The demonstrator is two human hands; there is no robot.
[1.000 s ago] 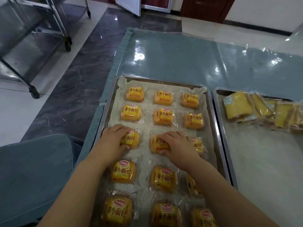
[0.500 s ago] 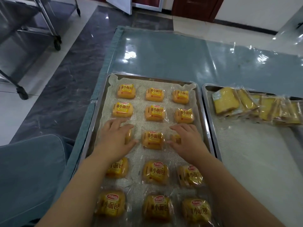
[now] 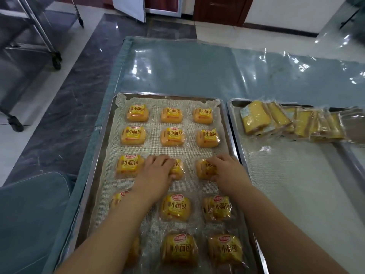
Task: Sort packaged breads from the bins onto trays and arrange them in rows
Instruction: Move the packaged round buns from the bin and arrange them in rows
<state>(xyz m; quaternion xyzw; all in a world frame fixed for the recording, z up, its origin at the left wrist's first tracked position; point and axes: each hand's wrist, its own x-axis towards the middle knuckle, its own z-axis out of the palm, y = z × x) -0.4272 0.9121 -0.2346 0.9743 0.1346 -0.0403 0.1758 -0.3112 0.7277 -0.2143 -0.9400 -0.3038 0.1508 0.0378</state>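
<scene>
Dim indoor light, glare on plastic table cover [image 3: 197, 72] (edges blurred)

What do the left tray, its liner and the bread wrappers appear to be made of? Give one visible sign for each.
Left tray: apparently metal, grey with a dull sheen along its raised rim.
Liner: probably a woven mesh mat, off-white with a fine grid texture and a wrinkled far edge.
Bread wrappers: clear glossy plastic film, with bright glints and printed labels over the bread.
</scene>
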